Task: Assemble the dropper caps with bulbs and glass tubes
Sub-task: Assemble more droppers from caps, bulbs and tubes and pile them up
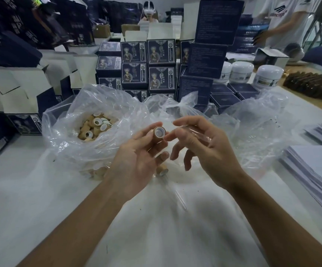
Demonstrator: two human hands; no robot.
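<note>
The left hand (137, 155) pinches a cap (159, 132) with its open end turned toward the right hand (204, 147), which grips a glass tube (194, 132) just beside it, seemingly lined up to push in.

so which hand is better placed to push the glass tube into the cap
The right hand. It already pinches the glass tube, whose near end sits just beside the open mouth of the cap. The left hand has its grip on the cap, so it can only steady it.
</note>
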